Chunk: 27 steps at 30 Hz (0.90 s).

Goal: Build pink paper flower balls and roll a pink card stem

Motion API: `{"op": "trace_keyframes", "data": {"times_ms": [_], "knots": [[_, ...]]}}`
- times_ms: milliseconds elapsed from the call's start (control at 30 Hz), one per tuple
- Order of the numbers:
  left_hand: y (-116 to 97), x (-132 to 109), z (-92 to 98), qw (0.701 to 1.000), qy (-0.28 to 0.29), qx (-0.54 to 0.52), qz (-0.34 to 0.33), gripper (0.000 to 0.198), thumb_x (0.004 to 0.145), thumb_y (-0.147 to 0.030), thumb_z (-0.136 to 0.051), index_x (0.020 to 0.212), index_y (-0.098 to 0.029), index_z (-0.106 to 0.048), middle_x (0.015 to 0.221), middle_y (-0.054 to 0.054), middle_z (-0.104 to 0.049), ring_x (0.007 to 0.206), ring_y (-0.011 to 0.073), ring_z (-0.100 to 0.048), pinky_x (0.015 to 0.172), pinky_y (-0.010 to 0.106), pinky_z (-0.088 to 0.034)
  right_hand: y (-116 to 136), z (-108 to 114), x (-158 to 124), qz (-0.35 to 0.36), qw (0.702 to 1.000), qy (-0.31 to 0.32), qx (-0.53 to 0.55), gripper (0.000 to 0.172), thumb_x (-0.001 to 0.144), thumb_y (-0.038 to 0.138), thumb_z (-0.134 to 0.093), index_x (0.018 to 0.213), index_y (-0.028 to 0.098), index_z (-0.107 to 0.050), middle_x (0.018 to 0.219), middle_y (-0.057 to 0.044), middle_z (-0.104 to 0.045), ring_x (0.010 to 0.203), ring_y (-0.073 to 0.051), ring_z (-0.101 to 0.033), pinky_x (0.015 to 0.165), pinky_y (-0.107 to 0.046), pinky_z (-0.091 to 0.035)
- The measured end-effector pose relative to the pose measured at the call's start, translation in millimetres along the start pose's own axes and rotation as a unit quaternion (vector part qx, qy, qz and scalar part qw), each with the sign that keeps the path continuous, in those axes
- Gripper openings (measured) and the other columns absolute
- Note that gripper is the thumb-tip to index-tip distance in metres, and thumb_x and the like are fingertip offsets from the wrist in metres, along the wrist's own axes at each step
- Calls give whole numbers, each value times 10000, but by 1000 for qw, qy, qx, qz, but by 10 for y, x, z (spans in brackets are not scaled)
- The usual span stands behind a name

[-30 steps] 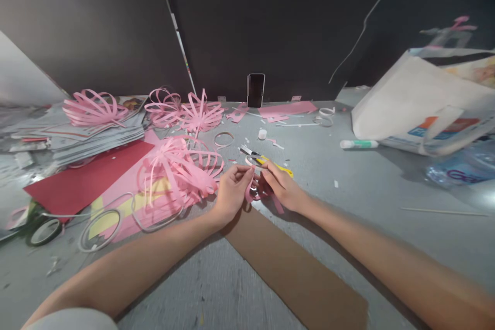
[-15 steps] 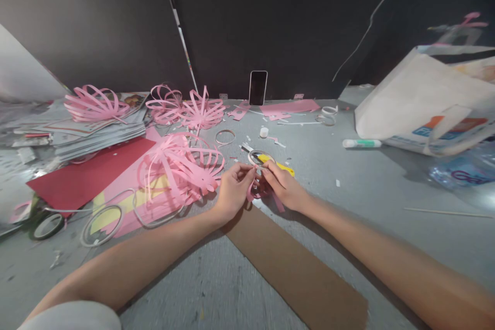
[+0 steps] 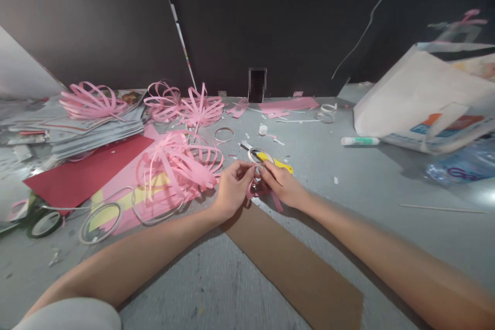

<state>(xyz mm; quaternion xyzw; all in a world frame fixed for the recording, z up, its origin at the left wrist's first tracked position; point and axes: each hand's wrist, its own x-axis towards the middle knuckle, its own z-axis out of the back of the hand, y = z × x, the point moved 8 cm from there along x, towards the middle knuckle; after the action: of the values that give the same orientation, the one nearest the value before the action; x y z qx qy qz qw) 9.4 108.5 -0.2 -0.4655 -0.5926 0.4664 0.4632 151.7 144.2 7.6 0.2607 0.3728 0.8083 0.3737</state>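
Note:
My left hand [image 3: 233,188] and my right hand [image 3: 284,183] meet at the middle, fingertips pinched together on a pink paper strip [image 3: 277,202]. Part of the strip curls below the fingers, and the pinched spot is mostly covered. Just beyond the fingertips is a thin pale ring [image 3: 252,152]; whether the fingers touch it I cannot tell. Behind it lies a yellow-handled cutter [image 3: 285,165]. Under my hands a brown cardboard strip [image 3: 305,268] runs toward the lower right. To the left of my left hand sits a looped pink paper-strip flower [image 3: 204,178].
More pink paper flowers [image 3: 201,111] stand at the back left, near stacked papers [image 3: 96,136]. Red paper [image 3: 88,172] and a green tape roll [image 3: 46,224] lie left. A phone [image 3: 256,94] leans on the dark wall. At right are a glue stick [image 3: 360,141], white bag [image 3: 406,87] and thin stick [image 3: 441,209].
Both hands keep their pinch at nearly the same spot, with only slight finger movement. The whole view has shifted a little.

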Motion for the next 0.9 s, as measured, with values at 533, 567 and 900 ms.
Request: {"op": "trace_keyframes", "data": {"times_ms": [533, 567, 900], "knots": [[-86, -57, 14, 999, -14, 42, -13, 306, 994, -489, -725, 928, -199, -649, 814, 31, -722, 650, 139, -665, 544, 232, -514, 46, -19, -11, -11, 1000, 10, 17, 452, 1129, 625, -340, 873, 274, -461, 664, 19, -630, 621, -190, -617, 651, -359, -466], [-92, -62, 16, 999, -15, 48, -16, 312, 998, -496, -718, 923, -202, -647, 813, 29, -717, 647, 138, -661, 542, 233, -507, 51, -18, -11, -11, 1000, 9, 17, 453, 1130, 625, -338, 870, 274, -460, 662, 18, -629, 622, -190, -619, 652, -361, -469], [-94, -62, 8, 995, -2, 92, -48, 230, 1030, -386, -672, 898, -203, -625, 802, 15, -712, 695, 136, -668, 670, 249, -515, 33, -39, -12, -10, 1000, 17, 6, 455, 1130, 625, -335, 859, 276, -445, 666, 20, -620, 614, -189, -608, 643, -348, -447]]}}
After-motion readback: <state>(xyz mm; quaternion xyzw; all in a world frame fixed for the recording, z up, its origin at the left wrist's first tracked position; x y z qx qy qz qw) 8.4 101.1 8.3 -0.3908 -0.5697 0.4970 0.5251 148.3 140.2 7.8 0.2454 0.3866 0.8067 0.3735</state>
